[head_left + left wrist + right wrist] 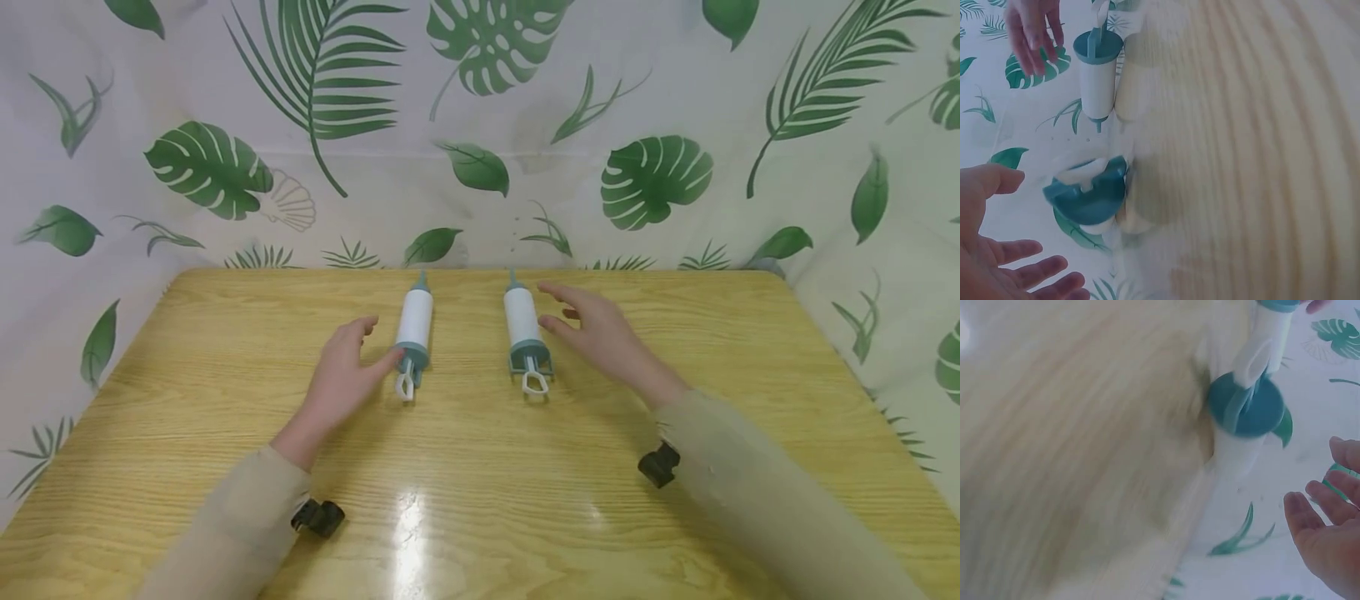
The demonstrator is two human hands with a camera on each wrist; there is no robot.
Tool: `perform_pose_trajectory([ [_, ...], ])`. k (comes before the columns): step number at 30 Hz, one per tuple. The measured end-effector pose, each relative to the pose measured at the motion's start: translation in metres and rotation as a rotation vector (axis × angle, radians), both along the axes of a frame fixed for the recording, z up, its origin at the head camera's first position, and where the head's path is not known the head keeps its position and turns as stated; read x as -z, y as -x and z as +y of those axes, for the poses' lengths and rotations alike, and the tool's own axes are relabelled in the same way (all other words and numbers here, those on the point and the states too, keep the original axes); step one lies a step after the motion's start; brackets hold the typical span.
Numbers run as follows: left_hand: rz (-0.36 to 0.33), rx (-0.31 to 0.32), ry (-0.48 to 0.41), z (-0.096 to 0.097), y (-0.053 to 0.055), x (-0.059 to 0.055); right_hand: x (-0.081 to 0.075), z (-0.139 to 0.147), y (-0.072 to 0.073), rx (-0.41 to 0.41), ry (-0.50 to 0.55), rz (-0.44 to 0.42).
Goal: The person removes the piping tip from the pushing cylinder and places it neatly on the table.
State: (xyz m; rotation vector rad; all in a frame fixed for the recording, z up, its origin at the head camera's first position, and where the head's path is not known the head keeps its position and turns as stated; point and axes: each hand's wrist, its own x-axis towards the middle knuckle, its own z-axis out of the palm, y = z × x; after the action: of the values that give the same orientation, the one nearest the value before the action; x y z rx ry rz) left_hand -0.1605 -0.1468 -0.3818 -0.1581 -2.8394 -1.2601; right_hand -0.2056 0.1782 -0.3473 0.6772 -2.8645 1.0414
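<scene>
Two syringe-shaped plastic tools lie side by side on the table, nozzles toward the wall. Each has a white barrel, teal ends and a white loop handle at the near end. My left hand (343, 371) is beside the left syringe (416, 321), fingers spread; its thumb overlaps the teal collar in the head view, but the left wrist view shows a gap between thumb and syringe (1088, 200). To the right of the right syringe (522, 317), my right hand (600, 329) hovers with fingers extended and holds nothing. In the right wrist view this syringe (1249, 409) stands apart from the fingers.
The wooden table (480, 467) runs back to a white wall covering (525, 167) printed with green leaves. A small black device (318, 517) sits at the left wrist, and another black device (659, 464) at the right wrist.
</scene>
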Motion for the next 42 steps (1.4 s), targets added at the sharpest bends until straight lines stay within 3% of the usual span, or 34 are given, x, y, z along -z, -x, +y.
perform_pose_trajectory([
  [3, -0.008, -0.019, -0.019, 0.008, 0.005, 0.0, -0.001, -0.015, 0.01, -0.017, 0.064, -0.047],
  [7, -0.013, -0.034, -0.014, 0.018, 0.013, 0.003, -0.001, -0.032, 0.024, -0.032, 0.07, -0.099],
  [15, -0.015, -0.079, 0.107, 0.037, 0.025, 0.001, 0.001, -0.068, 0.049, -0.05, 0.061, -0.203],
  [21, -0.02, -0.097, 0.189, 0.047, 0.03, -0.001, 0.006, -0.09, 0.063, -0.076, 0.095, -0.239],
  [30, -0.041, -0.112, 0.237, 0.051, 0.034, 0.001, 0.017, -0.118, 0.084, -0.041, 0.065, -0.251],
  [35, -0.044, -0.116, 0.234, 0.051, 0.036, 0.003, 0.021, -0.129, 0.088, -0.047, 0.043, -0.26],
  [42, -0.054, -0.107, 0.177, 0.051, 0.038, 0.004, 0.027, -0.14, 0.084, 0.0, 0.052, -0.389],
])
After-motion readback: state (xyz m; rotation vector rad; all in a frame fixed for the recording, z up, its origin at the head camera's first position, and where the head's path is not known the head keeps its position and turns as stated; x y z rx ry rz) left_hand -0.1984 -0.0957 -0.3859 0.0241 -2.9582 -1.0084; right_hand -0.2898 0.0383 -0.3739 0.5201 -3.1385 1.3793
